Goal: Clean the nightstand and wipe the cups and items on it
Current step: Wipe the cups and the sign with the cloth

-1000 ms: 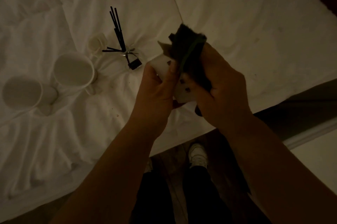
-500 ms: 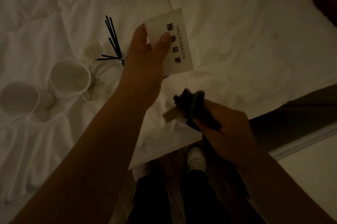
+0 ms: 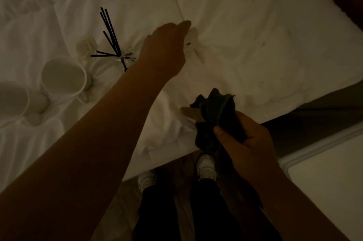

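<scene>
My left hand (image 3: 167, 46) reaches out over the white bed and holds the white no-smoking card (image 3: 192, 37), which is mostly hidden behind my fingers and sits low against the bedding. My right hand (image 3: 243, 140) grips a bunched dark cloth (image 3: 214, 111) near the bed's front edge. Two white mugs (image 3: 62, 76) (image 3: 11, 101) lie on the bedding at the left. A glass reed diffuser (image 3: 123, 59) with black sticks (image 3: 110, 30) stands beside my left wrist. A small white item (image 3: 86, 46) lies left of the sticks.
The rumpled white duvet (image 3: 255, 34) spreads across the upper frame. Its front edge runs diagonally above my white shoes (image 3: 206, 166) on the floor. A pale surface (image 3: 330, 185) with a moulded rim lies at the lower right.
My left hand carried the card away from the cloth, out over the bed, and lowered it onto the bedding. My right hand drew back toward me with the cloth.
</scene>
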Available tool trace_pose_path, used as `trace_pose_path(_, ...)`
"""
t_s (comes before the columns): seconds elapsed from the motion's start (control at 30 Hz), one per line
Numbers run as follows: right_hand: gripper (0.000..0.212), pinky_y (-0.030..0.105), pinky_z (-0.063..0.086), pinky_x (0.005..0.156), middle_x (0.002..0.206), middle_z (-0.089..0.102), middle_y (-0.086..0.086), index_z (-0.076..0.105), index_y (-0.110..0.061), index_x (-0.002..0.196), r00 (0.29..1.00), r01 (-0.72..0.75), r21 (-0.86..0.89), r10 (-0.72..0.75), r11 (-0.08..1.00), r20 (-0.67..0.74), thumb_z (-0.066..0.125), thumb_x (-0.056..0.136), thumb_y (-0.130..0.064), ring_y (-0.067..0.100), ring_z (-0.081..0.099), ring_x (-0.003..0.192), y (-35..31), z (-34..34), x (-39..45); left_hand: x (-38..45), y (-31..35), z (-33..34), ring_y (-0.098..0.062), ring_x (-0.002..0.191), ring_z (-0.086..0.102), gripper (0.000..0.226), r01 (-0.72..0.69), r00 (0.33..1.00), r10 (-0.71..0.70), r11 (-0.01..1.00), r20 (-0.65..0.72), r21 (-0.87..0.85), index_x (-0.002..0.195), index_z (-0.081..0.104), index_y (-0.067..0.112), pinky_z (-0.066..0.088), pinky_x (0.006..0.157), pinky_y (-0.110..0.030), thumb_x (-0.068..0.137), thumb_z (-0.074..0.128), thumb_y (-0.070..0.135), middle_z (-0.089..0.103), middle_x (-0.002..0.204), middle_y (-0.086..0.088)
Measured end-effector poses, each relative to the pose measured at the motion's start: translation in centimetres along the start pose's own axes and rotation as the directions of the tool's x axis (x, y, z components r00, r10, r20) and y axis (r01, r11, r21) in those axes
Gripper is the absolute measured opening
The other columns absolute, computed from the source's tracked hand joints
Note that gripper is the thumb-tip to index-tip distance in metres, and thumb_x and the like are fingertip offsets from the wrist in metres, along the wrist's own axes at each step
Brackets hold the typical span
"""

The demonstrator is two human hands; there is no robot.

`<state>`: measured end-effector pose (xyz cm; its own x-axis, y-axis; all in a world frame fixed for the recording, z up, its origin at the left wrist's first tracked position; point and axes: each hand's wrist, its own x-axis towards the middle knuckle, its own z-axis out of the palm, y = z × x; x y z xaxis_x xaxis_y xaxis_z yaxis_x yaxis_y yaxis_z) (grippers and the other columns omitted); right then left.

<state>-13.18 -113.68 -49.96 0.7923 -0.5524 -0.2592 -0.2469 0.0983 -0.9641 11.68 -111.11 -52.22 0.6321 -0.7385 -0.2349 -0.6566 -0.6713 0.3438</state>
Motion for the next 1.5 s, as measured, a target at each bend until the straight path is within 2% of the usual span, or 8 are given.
trace_pose_path(0.3,0.023,0.023,0.055,0.072,0.099,0.074,-0.008,0.073,-0.04,0.097,0.97,-0.091,0.315,0.156,0.945,-0.187,0.067,0.077,-0.03,0.014,0.07,0.094,-2.8,-1.1,0.4,-10.0,2.6,-2.3,0.002,0.118,0.045,0.047,0.002,0.99,-0.06,0.907,-0.125,-0.421,0.142,0.042,0.021,0.031,0.096,-0.011,0.097,0.053,0.031,0.054,0.134,0.005)
trace_pose_path(0.47,0.044,0.049,0.049,0.095,0.129,0.061,0.014,0.056,-0.011,0.13,0.958,-0.24,0.688,0.283,0.685,0.051,0.055,0.088,-0.023,0.034,0.059,0.117,-7.9,0.9,0.4,-14.9,5.2,-5.2,-0.007,0.099,0.067,0.057,0.471,0.881,-0.11,0.128,0.46,-0.872,0.112,0.064,0.023,0.051,0.094,-0.037,0.073,0.06,0.065,0.073,0.103,0.007)
trace_pose_path(0.53,0.046,0.052,0.044,0.1,0.134,0.057,0.016,0.051,-0.01,0.134,0.954,-0.288,0.721,0.257,0.631,0.157,0.052,0.091,-0.023,0.035,0.055,0.121,-10.9,1.9,0.0,-16.2,5.6,-7.4,-0.017,0.107,0.066,0.054,0.475,0.88,-0.012,0.045,0.475,-0.879,0.114,0.064,0.017,0.05,0.095,-0.04,0.076,0.064,0.055,0.071,0.112,0.0)
trace_pose_path(0.87,0.031,0.048,0.053,0.089,0.121,0.066,0.013,0.057,-0.01,0.126,0.977,-0.2,0.512,0.129,0.835,0.171,0.049,0.097,-0.015,0.031,0.065,0.108,-29.7,5.6,-4.3,-24.7,6.9,-26.4,-0.015,0.097,0.07,0.017,0.166,0.968,-0.233,0.336,0.089,-0.927,0.106,0.067,0.029,0.055,0.09,-0.042,0.09,0.064,0.027,0.074,0.102,0.003)
trace_pose_path(1.03,0.052,0.035,0.055,0.089,0.12,0.066,0.001,0.053,-0.016,0.133,0.92,0.162,0.061,-0.173,0.985,0.352,0.058,0.083,-0.005,0.015,0.064,0.108,-38.0,6.8,-7.2,-30.3,8.7,-32.4,-0.02,0.104,0.068,0.026,0.024,0.939,-0.343,0.118,-0.018,-0.993,0.119,0.06,0.015,0.054,0.091,-0.041,0.097,0.054,0.025,0.071,0.11,-0.006)
trace_pose_path(1.17,0.047,0.021,0.049,0.091,0.121,0.063,-0.005,0.047,-0.027,0.138,0.714,0.617,-0.327,-0.335,0.716,0.614,0.058,0.093,-0.022,0.005,0.059,0.107,-42.9,11.1,-10.0,-35.6,9.0,-35.2,-0.016,0.108,0.065,0.042,-0.066,0.942,-0.331,-0.023,-0.055,-0.998,0.12,0.051,0.034,0.055,0.083,-0.032,0.082,0.067,0.041,0.07,0.113,0.005)
trace_pose_path(1.23,0.051,0.011,0.046,0.087,0.117,0.064,-0.007,0.045,-0.03,0.139,0.561,0.719,-0.263,-0.314,0.643,0.766,0.057,0.091,-0.017,0.003,0.059,0.102,-44.7,15.1,-13.0,-40.4,7.5,-36.4,-0.018,0.104,0.067,0.038,-0.151,0.852,-0.499,0.053,-0.157,-0.987,0.11,0.057,0.035,0.056,0.081,-0.032,0.077,0.075,0.038,0.072,0.107,0.003)
trace_pose_path(1.5,0.03,0.037,0.058,0.082,0.1,0.069,-0.008,0.058,-0.031,0.115,0.502,0.408,-0.133,-0.1,0.903,0.859,0.066,0.088,-0.02,0.01,0.068,0.09,-47.1,25.7,-18.8,-53.7,1.0,-39.1,-0.021,0.103,0.068,0.05,-0.284,0.606,-0.769,0.03,-0.203,-0.958,0.12,0.056,0.024,0.057,0.08,-0.033,0.074,0.078,0.025,0.071,0.111,-0.004)
